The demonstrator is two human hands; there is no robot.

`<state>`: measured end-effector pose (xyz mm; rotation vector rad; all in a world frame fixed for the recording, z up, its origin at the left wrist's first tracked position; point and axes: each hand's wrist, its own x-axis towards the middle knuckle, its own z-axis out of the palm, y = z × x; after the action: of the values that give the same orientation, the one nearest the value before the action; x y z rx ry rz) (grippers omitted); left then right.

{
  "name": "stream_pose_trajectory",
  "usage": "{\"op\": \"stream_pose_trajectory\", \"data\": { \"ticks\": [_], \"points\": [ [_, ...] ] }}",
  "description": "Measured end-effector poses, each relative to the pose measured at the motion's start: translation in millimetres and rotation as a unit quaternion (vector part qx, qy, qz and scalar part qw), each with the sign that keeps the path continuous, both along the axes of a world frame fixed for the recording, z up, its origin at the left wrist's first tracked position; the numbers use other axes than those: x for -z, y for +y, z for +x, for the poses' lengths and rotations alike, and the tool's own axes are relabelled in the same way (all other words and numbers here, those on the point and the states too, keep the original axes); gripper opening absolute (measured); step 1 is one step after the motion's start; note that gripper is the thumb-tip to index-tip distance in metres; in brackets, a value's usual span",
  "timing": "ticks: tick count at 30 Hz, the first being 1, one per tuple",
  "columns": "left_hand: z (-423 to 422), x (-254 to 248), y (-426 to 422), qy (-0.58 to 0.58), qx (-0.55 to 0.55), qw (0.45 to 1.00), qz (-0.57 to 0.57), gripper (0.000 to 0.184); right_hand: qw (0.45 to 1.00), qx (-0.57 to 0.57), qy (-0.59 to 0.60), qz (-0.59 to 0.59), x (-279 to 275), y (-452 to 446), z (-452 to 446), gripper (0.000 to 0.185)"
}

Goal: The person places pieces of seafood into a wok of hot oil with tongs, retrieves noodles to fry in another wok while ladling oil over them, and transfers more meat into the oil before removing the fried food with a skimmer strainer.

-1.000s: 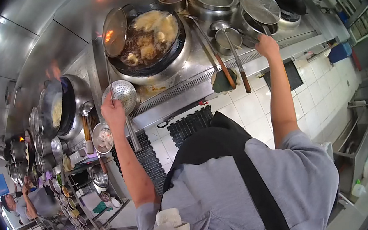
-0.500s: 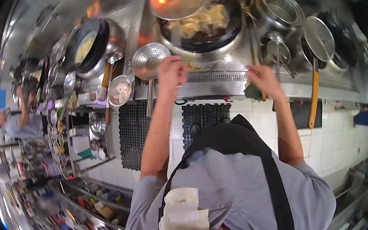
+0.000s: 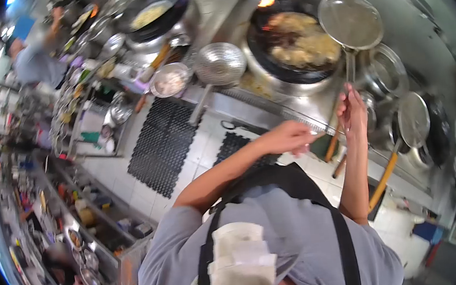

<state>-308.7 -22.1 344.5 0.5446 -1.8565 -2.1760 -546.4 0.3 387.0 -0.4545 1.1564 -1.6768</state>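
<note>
Silver metal mesh makes the round head of the skimmer (image 3: 350,20); in the head view it is at the far right, beside the right side of the black wok (image 3: 301,80), where pale golden pieces (image 3: 302,50) lie in dark oil. From the right hand (image 3: 352,107) the skimmer lies straight on the far side, its long axis running near to far, with the handle end meeting the fingers. This hand is clearly nearer to it; whether its fingers are closed on the handle, I cannot tell. The left hand (image 3: 293,138) is apart, lower to the left, fingers bent; what it grips, I cannot tell. A perforated ladle (image 3: 220,63) sits left of the wok.
</note>
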Motion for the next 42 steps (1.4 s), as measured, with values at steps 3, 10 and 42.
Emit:
{"op": "stream_pose_trajectory", "data": {
  "ticks": [3, 10, 42],
  "points": [
    [57, 47, 8, -0.076, -0.078, 0.992, 0.068, 0.031, 1.000, 0.008, 0.006, 0.009, 3, 26, -66, 0.023],
    [271, 271, 110, -0.494, -0.224, 0.832, -0.115, 0.029, 0.878, 0.087, 0.463, 0.081, 2, -35, -173, 0.044],
    [450, 317, 81, -0.321, -0.425, 0.803, 0.267, 0.028, 0.849, -0.007, 0.474, 0.233, -8, 12, 13, 0.041]
  ]
}}
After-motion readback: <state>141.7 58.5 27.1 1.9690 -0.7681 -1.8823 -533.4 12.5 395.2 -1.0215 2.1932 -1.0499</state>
